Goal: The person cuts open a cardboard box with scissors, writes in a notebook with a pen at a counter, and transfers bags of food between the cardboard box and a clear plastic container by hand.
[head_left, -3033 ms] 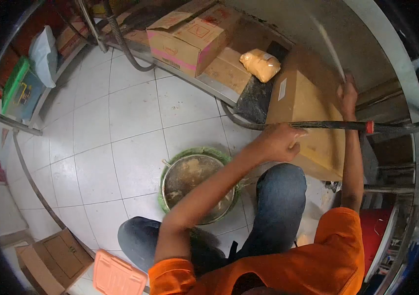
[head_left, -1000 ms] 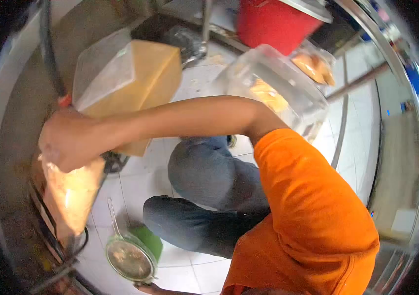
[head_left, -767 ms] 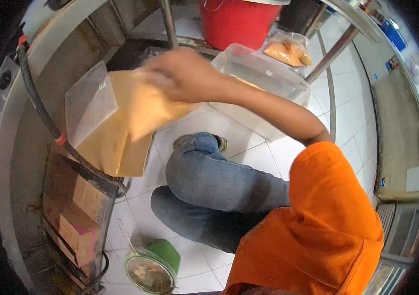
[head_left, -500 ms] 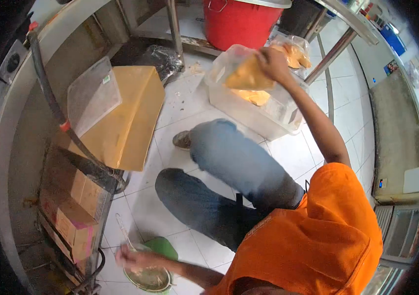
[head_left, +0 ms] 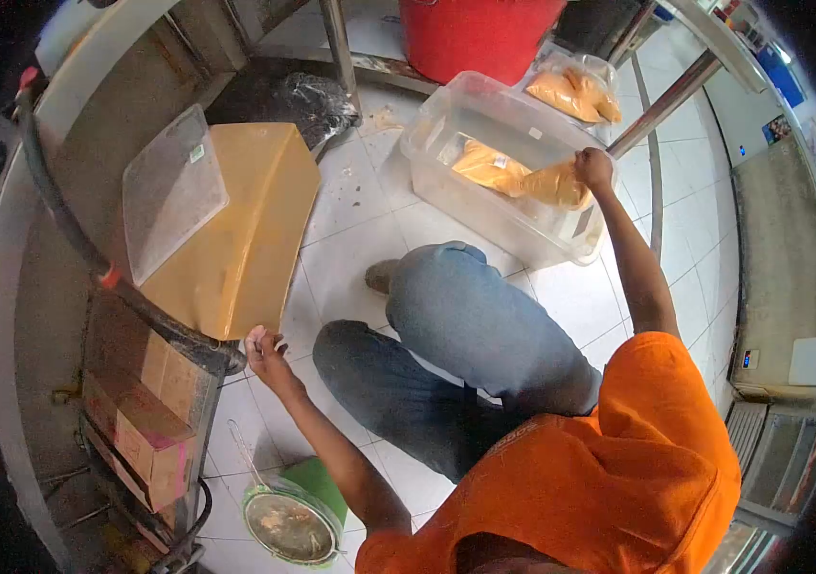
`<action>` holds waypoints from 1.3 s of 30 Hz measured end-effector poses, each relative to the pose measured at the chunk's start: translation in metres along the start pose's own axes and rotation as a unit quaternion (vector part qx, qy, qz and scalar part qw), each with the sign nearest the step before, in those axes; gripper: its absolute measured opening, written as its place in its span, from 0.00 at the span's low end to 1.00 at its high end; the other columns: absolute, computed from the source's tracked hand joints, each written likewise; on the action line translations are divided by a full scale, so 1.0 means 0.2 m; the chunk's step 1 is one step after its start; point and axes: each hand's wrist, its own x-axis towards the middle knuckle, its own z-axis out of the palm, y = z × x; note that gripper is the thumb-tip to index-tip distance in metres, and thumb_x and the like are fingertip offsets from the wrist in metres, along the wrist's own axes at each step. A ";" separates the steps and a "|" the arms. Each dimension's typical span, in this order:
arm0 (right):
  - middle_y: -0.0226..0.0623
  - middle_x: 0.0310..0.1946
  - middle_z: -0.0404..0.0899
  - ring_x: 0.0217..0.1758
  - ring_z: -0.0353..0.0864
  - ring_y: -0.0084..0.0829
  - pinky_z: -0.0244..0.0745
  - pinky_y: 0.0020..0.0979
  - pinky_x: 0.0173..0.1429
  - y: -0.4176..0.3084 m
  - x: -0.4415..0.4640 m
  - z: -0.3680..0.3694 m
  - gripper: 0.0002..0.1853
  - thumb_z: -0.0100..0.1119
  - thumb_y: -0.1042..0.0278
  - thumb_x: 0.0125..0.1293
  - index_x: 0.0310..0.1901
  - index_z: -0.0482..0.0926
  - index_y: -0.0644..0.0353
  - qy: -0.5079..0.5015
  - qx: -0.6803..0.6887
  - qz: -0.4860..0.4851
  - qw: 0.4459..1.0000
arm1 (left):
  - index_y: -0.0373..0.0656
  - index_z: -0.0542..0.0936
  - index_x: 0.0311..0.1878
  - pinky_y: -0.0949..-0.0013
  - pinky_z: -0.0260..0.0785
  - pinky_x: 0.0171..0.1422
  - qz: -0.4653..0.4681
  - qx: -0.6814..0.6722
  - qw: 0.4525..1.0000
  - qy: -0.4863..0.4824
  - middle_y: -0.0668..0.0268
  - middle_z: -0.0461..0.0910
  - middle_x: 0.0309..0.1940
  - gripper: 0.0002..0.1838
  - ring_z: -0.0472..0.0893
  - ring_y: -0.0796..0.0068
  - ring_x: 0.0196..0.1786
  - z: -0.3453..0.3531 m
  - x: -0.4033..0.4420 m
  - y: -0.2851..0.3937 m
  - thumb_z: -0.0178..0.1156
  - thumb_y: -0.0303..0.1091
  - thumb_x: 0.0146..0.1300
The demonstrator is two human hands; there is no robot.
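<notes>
My right hand (head_left: 594, 168) is closed on the end of a plastic bag of orange powder (head_left: 557, 186), which hangs inside the translucent plastic bin (head_left: 480, 222). Beside it in the bin lies another bag of orange powder (head_left: 489, 166). My left hand (head_left: 268, 358) has its fingers loosely apart and holds nothing visible. It is near the lower corner of a tan cardboard box (head_left: 264, 220); whether it touches the box I cannot tell. Below that hand, a round strainer (head_left: 291, 527) rests over a green bucket (head_left: 317, 483) on the floor.
More bagged orange powder (head_left: 575, 93) lies behind the bin, near a red tub (head_left: 480, 38). A clear plastic lid (head_left: 176, 191) leans on the cardboard box. A dark hose (head_left: 68, 206) crosses the left side. Metal table legs (head_left: 666, 103) stand close to the bin.
My right hand has lowered the bag into the bin, toward its right end. My left hand has moved up from above the strainer to the cardboard box's lower corner.
</notes>
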 end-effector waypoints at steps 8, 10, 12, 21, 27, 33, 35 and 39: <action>0.48 0.35 0.83 0.40 0.83 0.50 0.75 0.48 0.43 0.23 0.02 0.01 0.12 0.60 0.56 0.57 0.35 0.80 0.54 -0.073 -0.041 0.101 0.991 | 0.41 0.73 0.54 0.57 0.68 0.54 -0.150 -0.092 0.984 0.035 0.59 0.75 0.50 0.21 0.76 0.62 0.52 -0.05 0.15 -0.06 0.58 0.40 0.59; 0.48 0.33 0.83 0.37 0.84 0.48 0.77 0.47 0.41 0.02 0.16 -0.08 0.11 0.58 0.56 0.61 0.38 0.82 0.53 -0.078 -0.002 0.111 0.991 | 0.39 0.69 0.58 0.54 0.67 0.56 -0.259 -0.364 0.889 0.097 0.56 0.74 0.51 0.27 0.75 0.57 0.53 -0.06 0.22 -0.15 0.57 0.38 0.54; 0.43 0.26 0.81 0.31 0.83 0.39 0.77 0.39 0.39 -0.37 0.31 -0.12 0.11 0.58 0.58 0.64 0.39 0.82 0.56 -0.086 0.063 -0.025 0.994 | 0.37 0.59 0.65 0.43 0.65 0.59 -0.267 -0.549 0.784 0.116 0.49 0.69 0.54 0.40 0.71 0.47 0.57 -0.07 0.30 -0.28 0.55 0.39 0.45; 0.47 0.44 0.83 0.49 0.82 0.44 0.74 0.39 0.56 -2.81 0.30 -0.06 0.27 0.53 0.43 0.66 0.48 0.80 0.62 -0.193 0.408 -0.376 0.809 | 0.49 0.59 0.69 0.29 0.47 0.67 -0.191 -0.547 0.773 0.259 0.56 0.53 0.68 0.47 0.54 0.51 0.70 0.36 0.37 -0.19 0.51 0.67 0.50; 0.61 0.51 0.78 0.58 0.78 0.53 0.71 0.48 0.60 -3.35 0.20 0.14 0.45 0.41 0.24 0.61 0.53 0.75 0.66 -0.202 0.181 -0.302 0.914 | 0.53 0.68 0.66 0.36 0.65 0.60 -0.044 -0.582 0.799 0.141 0.60 0.68 0.64 0.35 0.71 0.56 0.62 0.29 0.48 -0.40 0.45 0.63 0.61; 0.59 0.49 0.80 0.54 0.80 0.54 0.73 0.48 0.59 -3.32 0.17 0.17 0.45 0.43 0.25 0.61 0.53 0.74 0.70 -0.185 0.172 -0.283 0.925 | 0.46 0.74 0.59 0.44 0.75 0.47 -0.070 -0.602 0.770 0.200 0.60 0.76 0.55 0.30 0.77 0.54 0.54 0.27 0.49 -0.44 0.48 0.58 0.63; 0.59 0.48 0.80 0.53 0.81 0.54 0.74 0.47 0.58 -3.29 0.16 0.16 0.45 0.43 0.24 0.61 0.52 0.74 0.70 -0.196 0.167 -0.291 0.921 | 0.47 0.70 0.64 0.40 0.70 0.56 -0.054 -0.601 0.780 0.167 0.57 0.71 0.61 0.32 0.73 0.52 0.60 0.22 0.50 -0.47 0.47 0.59 0.62; 0.61 0.49 0.79 0.54 0.81 0.54 0.73 0.46 0.59 -3.26 0.15 0.17 0.48 0.41 0.23 0.61 0.51 0.75 0.72 -0.233 0.179 -0.315 0.902 | 0.47 0.68 0.66 0.37 0.65 0.62 -0.105 -0.590 0.774 0.204 0.55 0.67 0.65 0.35 0.69 0.51 0.64 0.10 0.47 -0.46 0.48 0.59 0.60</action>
